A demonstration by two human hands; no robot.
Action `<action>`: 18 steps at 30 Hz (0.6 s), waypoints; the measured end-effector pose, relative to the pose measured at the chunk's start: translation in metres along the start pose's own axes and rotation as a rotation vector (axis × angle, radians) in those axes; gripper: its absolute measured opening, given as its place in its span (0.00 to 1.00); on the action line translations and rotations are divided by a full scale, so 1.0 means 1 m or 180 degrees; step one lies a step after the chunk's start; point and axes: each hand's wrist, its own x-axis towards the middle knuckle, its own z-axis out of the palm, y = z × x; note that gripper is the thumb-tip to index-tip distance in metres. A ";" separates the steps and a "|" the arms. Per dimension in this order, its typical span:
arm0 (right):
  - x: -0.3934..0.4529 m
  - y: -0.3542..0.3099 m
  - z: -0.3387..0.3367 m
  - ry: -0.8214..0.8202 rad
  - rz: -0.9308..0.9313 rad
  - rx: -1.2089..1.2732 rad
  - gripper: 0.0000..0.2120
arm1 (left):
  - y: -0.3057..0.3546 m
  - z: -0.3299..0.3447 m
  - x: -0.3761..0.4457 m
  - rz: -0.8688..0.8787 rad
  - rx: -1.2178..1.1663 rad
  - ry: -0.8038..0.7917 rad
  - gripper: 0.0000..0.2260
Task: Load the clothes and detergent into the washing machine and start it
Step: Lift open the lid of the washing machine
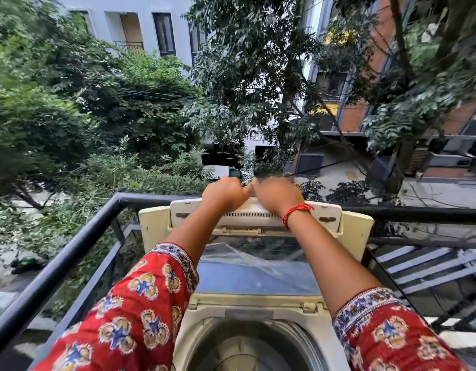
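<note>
A cream top-loading washing machine (357, 231) stands against the balcony rail. Its folding lid (255, 214) is raised, with the glass panel (258, 266) facing me. Below it the drum (245, 349) is open, and I see no clothes in the part that shows. My left hand (226, 192) and my right hand (277, 195) meet just above the lid's top edge. Both have their fingers closed, pinching a small dark thing (247, 185) between them; I cannot tell what it is. No clothes or detergent are in view.
A black metal railing (70, 250) runs along the left and behind the machine. A thin dark cable (325, 167) stretches away to the right of my hands. Trees, buildings and a street lie far below. A metal grille (424, 266) is to the right.
</note>
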 end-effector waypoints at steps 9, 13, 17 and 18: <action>0.002 0.004 0.001 -0.0018 0.0005 0.0159 0.24 | -0.003 0.003 0.008 0.0039 -0.0097 -0.0141 0.31; -0.011 0.001 -0.008 0.0130 -0.0080 0.0510 0.22 | -0.001 -0.002 -0.004 0.0095 -0.0127 -0.0342 0.28; -0.031 -0.007 -0.014 0.0405 -0.0126 0.0505 0.22 | 0.005 -0.010 -0.021 0.0068 -0.0171 -0.0293 0.28; -0.035 -0.009 -0.015 0.0423 -0.0146 0.0453 0.21 | 0.006 -0.011 -0.025 0.0065 -0.0198 -0.0259 0.28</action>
